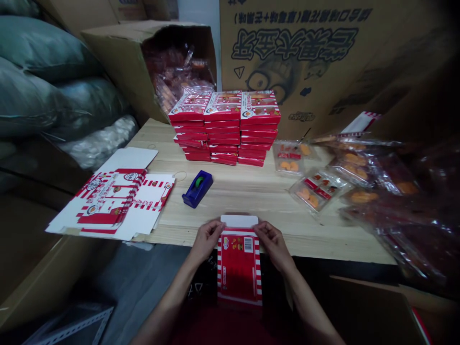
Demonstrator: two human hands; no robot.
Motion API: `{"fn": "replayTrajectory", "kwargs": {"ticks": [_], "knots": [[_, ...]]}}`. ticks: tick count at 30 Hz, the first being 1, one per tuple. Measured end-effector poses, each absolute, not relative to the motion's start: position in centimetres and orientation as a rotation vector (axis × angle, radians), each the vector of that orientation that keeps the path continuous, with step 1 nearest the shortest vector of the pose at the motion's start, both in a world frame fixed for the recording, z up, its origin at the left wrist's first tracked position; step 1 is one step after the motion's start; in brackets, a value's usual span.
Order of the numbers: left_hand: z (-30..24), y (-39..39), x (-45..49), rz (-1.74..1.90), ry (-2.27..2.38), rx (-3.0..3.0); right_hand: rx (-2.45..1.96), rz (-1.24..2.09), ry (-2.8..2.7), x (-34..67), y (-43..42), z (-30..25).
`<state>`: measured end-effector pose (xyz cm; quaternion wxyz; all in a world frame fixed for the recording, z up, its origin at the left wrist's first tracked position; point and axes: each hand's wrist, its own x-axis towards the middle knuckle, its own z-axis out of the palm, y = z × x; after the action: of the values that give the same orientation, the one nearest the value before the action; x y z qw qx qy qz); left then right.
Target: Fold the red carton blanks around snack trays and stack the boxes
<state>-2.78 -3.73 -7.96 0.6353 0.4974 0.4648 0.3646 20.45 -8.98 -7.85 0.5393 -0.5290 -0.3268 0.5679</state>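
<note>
My two hands are apart, one at either side of a red cardboard carton with white-striped edges, which I hold over my lap at the near edge of the pale wooden table. My left hand pinches its upper left corner, my right hand the upper right – probably to steady that end evenly, with the plain white cardboard flap standing out between them. The dark-blue tape dispenser sits just beyond, perhaps for an easy reach. Flat red-and-white printed cardboard blanks overlap on the left, clear plastic packs with orange pieces lie on the right – each kind seemingly given its own side. Behind, red windowed boxes are piled in three columns, likely to save room.
</note>
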Motion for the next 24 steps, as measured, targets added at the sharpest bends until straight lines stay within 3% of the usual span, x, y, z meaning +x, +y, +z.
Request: {"fn": "replayTrajectory", "kwargs": {"ticks": [9,16,24], "knots": [[-8.8,-3.5,-1.2,1.012,1.042,0.833,-1.203,1.387,-0.648,20.0,-7.9,-8.9],[-8.0,-2.3,-2.0,0.744,0.813,0.659,-1.055,1.683,-0.661,21.3,-7.5,-7.7],[-7.5,-2.3,-3.7,0.664,0.827,1.141,-1.156,1.508,-0.967,22.4,-8.0,-8.3]]}}
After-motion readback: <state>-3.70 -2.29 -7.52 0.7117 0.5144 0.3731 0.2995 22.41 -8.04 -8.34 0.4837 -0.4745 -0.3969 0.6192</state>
